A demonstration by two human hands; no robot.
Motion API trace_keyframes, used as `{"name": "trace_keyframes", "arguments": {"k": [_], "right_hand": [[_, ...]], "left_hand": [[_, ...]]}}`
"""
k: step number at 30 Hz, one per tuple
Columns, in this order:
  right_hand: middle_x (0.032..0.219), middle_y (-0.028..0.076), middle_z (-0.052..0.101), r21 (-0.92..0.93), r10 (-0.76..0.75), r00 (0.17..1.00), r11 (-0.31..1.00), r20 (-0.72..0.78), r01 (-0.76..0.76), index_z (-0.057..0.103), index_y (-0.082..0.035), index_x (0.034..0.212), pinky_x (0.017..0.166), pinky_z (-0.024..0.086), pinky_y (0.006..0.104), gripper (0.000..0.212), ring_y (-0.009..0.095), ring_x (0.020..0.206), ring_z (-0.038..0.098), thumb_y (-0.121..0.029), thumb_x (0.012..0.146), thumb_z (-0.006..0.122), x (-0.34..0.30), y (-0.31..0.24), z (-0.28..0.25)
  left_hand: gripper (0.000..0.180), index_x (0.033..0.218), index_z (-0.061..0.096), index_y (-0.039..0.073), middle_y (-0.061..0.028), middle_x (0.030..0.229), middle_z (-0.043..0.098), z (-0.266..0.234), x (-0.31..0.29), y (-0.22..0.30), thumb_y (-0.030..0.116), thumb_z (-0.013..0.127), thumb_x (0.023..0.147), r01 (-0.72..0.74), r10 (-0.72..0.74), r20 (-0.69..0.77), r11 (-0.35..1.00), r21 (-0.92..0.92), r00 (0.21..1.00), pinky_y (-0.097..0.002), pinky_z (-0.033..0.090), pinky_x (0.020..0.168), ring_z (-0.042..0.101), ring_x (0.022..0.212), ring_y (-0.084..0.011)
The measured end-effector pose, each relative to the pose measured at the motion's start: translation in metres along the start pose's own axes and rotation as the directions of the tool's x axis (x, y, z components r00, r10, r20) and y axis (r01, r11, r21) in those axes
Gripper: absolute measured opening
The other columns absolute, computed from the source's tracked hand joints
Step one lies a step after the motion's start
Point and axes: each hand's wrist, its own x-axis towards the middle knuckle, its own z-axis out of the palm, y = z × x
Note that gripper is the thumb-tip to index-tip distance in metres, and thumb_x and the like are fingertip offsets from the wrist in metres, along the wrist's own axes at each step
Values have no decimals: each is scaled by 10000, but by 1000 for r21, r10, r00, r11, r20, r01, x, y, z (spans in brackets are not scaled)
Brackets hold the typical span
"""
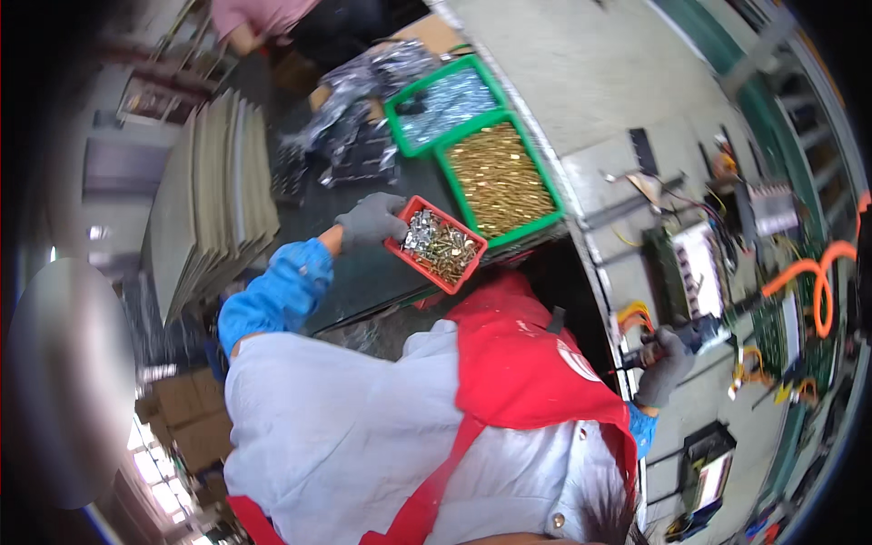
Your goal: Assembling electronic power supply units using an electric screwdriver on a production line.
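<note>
My left hand (371,221), in a grey glove, grips the upper-left end of a small red tray (421,272). Mixed silver and brass-coloured small hardware, apparently screws (445,250), lies in it. Just beyond, on a dark surface, stands a green tray (556,214) full of brass-coloured pieces (500,177). Another green tray (394,123) with silvery pieces adjoins it. Over at the right, my gloved right hand (668,366) is closed around an electric screwdriver (705,331), whose tip points left. An orange coiled cord (792,272) runs from its back end.
An electronic assembly (692,268) with loose wires lies on the pale worktop (531,54) by my right hand; another unit (710,468) sits nearer. Plastic-wrapped dark parts (359,150) are left of the green trays. Stacked sheets (213,191) stand left. A person in pink (263,16) is at the far edge.
</note>
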Motion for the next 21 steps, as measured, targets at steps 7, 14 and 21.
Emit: {"name": "trace_keyframes", "arguments": {"k": [7, 14, 21], "right_hand": [[783, 19, 615, -208, 23, 978, 978, 206, 21, 646, -59, 965, 636, 467, 297, 321, 122, 687, 559, -197, 688, 730, -17, -13, -63], [841, 152, 666, -347, -191, 981, 918, 37, 192, 621, -37, 1016, 730, 514, 362, 431, 270, 767, 666, -173, 626, 745, -87, -23, -134], [858, 154, 680, -364, -237, 962, 915, -134, 174, 612, -96, 1036, 732, 538, 426, 432, 361, 818, 667, -188, 634, 741, -113, -1, -180]], "left_hand": [[371, 1012, 634, -45, -85, 857, 654, 124, 1, 186, 184, 602, 722, -277, 297, 92, 943, -186, 950, -287, 507, 643, 614, 722, -160], [215, 947, 610, -65, -100, 869, 636, 342, 64, 307, 84, 602, 792, -669, 759, 326, 651, -358, 564, -316, 570, 763, 650, 789, -199], [127, 873, 660, -1, -99, 810, 672, 547, 88, 327, 108, 634, 813, -767, 648, 496, 639, 61, 578, -280, 565, 603, 689, 748, -192]]}}
